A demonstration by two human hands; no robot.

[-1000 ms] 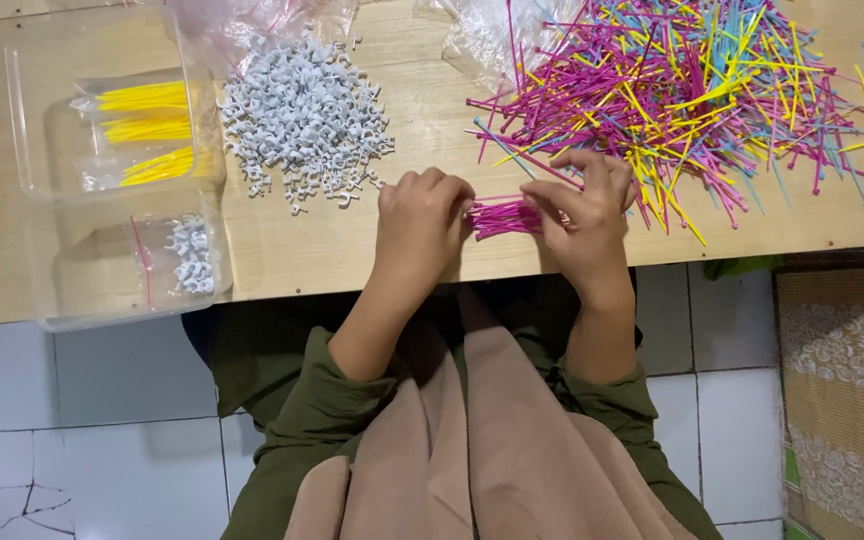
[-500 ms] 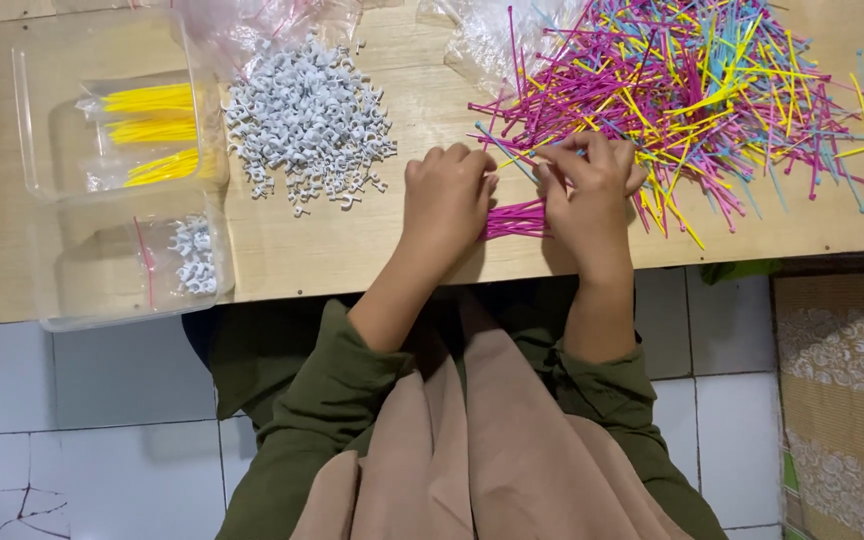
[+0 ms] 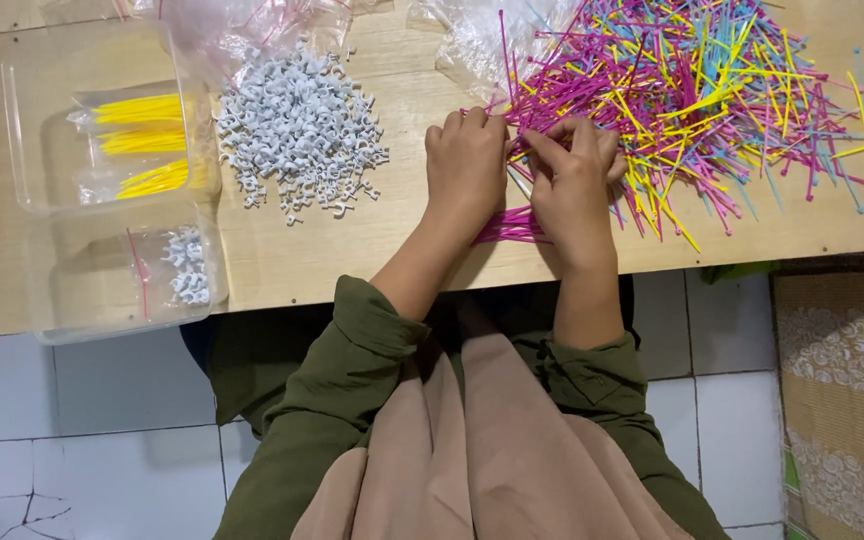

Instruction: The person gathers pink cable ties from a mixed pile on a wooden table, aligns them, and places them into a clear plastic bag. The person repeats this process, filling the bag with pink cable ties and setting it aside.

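My left hand [image 3: 465, 168] and my right hand [image 3: 572, 182] sit side by side on a low wooden board [image 3: 372, 250], fingers curled at the near edge of a big heap of thin coloured sticks [image 3: 692, 90] in pink, yellow, blue and green. A small bunch of pink sticks [image 3: 508, 226] pokes out between and under both hands, gripped by them. The right thumb and fingers pinch more sticks at the heap's edge. Left of my left hand lies a pile of small white plastic clips [image 3: 297, 130].
Two clear plastic boxes stand at the left: one [image 3: 52, 130] holds bagged yellow sticks, the other [image 3: 102, 290] a few white clips in a bag. Crumpled clear bags [image 3: 252, 20] lie at the back. White floor tiles [image 3: 72, 430] and a patterned mat [image 3: 842, 400] lie below.
Both hands have moved away from the near board edge up to the stick heap, carrying the pink bunch along. The right fingers now reach into the heap.
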